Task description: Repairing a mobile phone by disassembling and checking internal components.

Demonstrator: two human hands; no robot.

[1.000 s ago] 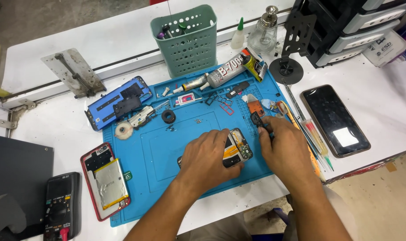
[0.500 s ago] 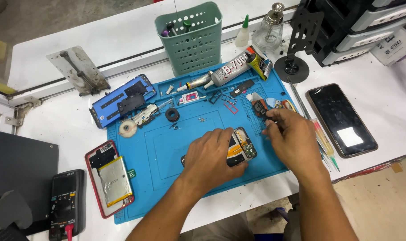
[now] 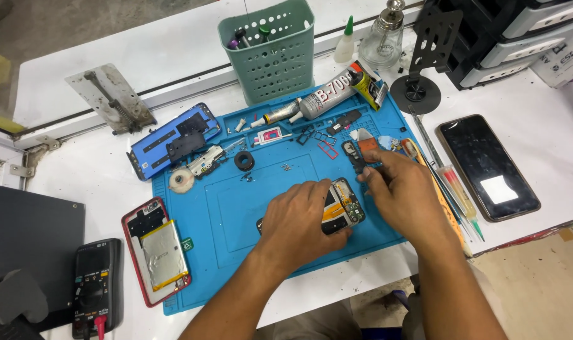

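A phone repair workshop. A blue repair mat (image 3: 236,214) covers the white surface (image 3: 110,56), strewn with phone parts. A multimeter (image 3: 95,286) lies at eight o'clock, a glue tube (image 3: 327,94) at twelve.
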